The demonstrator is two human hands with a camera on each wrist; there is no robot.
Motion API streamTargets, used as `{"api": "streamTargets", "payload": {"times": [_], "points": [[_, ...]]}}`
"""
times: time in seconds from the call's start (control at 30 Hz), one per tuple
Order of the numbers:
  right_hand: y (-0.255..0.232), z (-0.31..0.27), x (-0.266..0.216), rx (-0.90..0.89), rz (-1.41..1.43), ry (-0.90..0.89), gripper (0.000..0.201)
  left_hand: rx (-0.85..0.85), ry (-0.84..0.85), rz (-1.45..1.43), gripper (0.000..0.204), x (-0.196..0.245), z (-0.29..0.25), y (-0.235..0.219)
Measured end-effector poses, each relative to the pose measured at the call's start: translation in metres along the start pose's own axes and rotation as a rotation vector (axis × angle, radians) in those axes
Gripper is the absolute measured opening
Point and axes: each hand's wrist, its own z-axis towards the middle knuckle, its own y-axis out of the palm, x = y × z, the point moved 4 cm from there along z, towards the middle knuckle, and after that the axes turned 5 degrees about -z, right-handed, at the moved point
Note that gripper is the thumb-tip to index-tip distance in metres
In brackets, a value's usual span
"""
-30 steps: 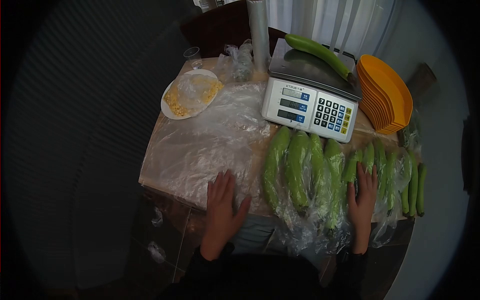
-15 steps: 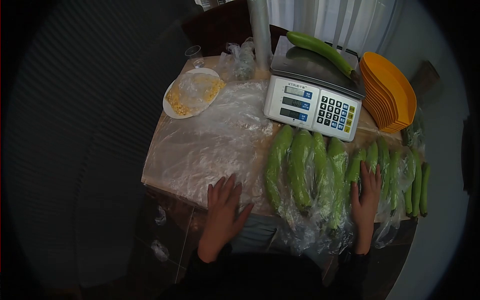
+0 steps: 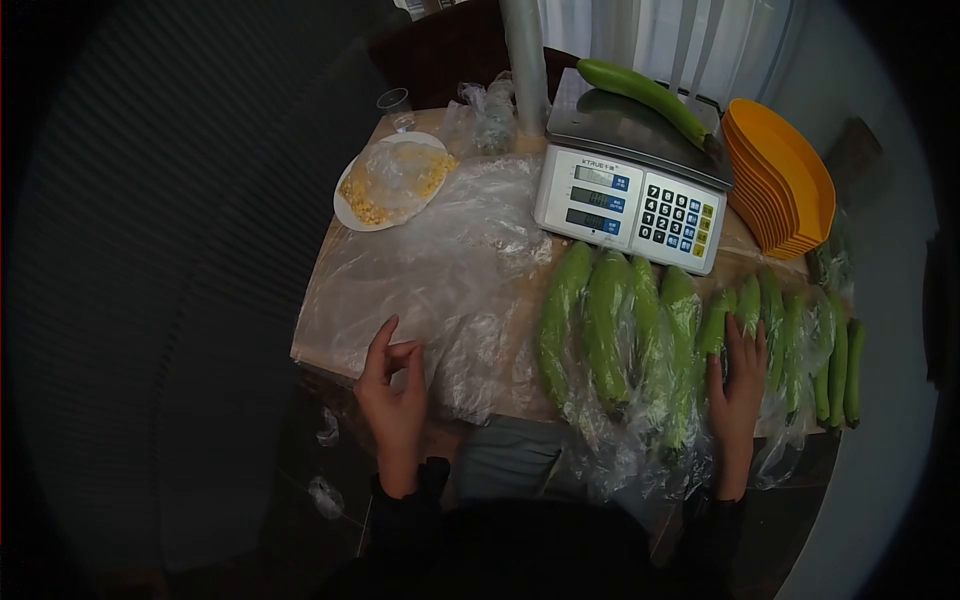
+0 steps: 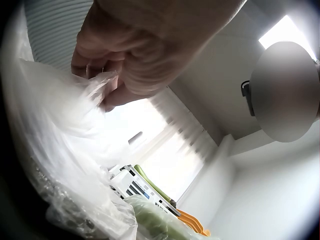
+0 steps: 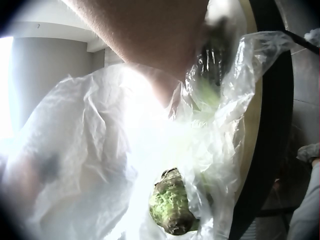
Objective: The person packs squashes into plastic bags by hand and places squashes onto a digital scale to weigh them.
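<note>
My left hand [image 3: 392, 400] pinches thin clear plastic bags [image 3: 410, 275] between thumb and fingertips at the table's front left. In the left wrist view the gathered plastic hangs down from those fingertips. My right hand [image 3: 738, 390] rests, fingers straight, on one of the bagged long green eggplants [image 3: 612, 325] lined up along the front right. Their plastic wrapping bunches toward the table edge. A dark, rough eggplant end [image 5: 171, 202] shows through plastic in the right wrist view. One unwrapped green eggplant [image 3: 640, 92] lies on the digital scale [image 3: 630, 205].
A white plate [image 3: 350, 213] of yellow corn kernels under plastic stands at the back left, beside a clear cup [image 3: 397, 108]. Behind the bags stands an upright plastic roll [image 3: 525, 65]. Stacked orange trays [image 3: 785, 180] lean right of the scale. Plastic scraps [image 3: 325, 497] lie on the floor.
My left hand lay spread on the plastic; it has moved left and now pinches it, lifting the near part. The right hand stays on the bagged eggplants. The view has shifted slightly.
</note>
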Motion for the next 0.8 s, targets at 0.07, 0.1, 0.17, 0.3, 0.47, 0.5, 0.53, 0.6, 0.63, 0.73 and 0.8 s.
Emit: {"api": "streamTargets", "payload": {"times": [0.07,0.1,0.17,0.3,0.47,0.5,0.53,0.6,0.63,0.73,0.8], "points": [[-0.001,0.0,-0.001,-0.001,0.006,0.005,0.058,-0.006,0.003,0.005,0.047,-0.006,0.002,-0.001],[-0.001,0.0,-0.001,-0.002,0.006,0.004,0.058,-0.013,0.006,0.012,0.048,-0.01,0.002,-0.002],[0.0,0.0,0.0,0.0,0.008,0.003,0.058,-0.036,-0.009,0.047,0.046,-0.017,0.002,-0.002],[0.001,0.0,0.001,0.0,0.003,0.005,0.058,-0.134,-0.053,0.187,0.027,-0.019,0.004,-0.003],[0.001,-0.001,0.002,-0.003,0.026,0.008,0.058,-0.101,-0.101,-0.016,0.01,-0.024,0.003,-0.002],[0.002,-0.001,0.002,-0.002,0.021,0.009,0.058,-0.071,-0.091,-0.142,0.009,-0.025,0.003,-0.002],[0.003,-0.001,0.002,-0.004,0.01,-0.004,0.059,-0.072,-0.092,-0.149,0.009,-0.026,0.003,0.0],[-0.002,0.0,0.001,-0.003,-0.015,-0.023,0.059,0.029,-0.103,-0.256,0.008,-0.03,0.002,-0.002],[-0.004,0.0,-0.002,-0.036,-0.041,-0.034,0.058,0.028,-0.105,-0.271,0.008,-0.033,0.003,-0.001],[-0.033,0.018,-0.015,-0.007,-0.164,-0.138,0.054,0.048,-0.036,-0.298,0.006,-0.038,0.004,0.0],[-0.06,0.048,-0.031,0.053,-0.265,-0.224,0.051,0.055,-0.024,-0.23,0.008,-0.041,0.002,0.003]]}}
